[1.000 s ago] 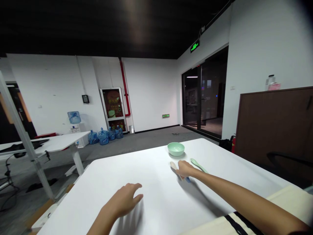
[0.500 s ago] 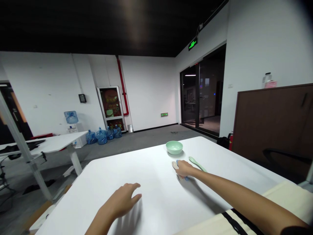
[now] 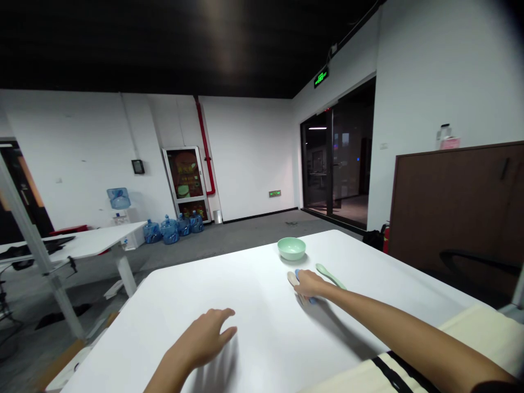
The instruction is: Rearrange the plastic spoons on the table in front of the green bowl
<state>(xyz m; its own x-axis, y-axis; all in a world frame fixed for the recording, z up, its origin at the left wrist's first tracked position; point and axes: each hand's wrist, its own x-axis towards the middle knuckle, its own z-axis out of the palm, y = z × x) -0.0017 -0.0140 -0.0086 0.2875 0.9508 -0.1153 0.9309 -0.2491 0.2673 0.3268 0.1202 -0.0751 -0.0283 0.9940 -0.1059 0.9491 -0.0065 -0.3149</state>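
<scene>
My right hand reaches far across the white table and lies over two spoons, a beige spoon and a blue spoon whose ends stick out from under it. Its fingers curl down onto them; whether they grip is hidden. A green spoon lies just right of the hand. A mint green bowl stands a little beyond. My left hand rests flat on the table near me, fingers stretched out, holding nothing.
A brown cabinet and a dark chair stand to the right. Another white desk is at the left, with blue water jugs by the far wall. Glass doors lie beyond the table.
My right hand has slid slightly left over the beige and blue spoons, covering more of them. The left hand has stayed in place.
</scene>
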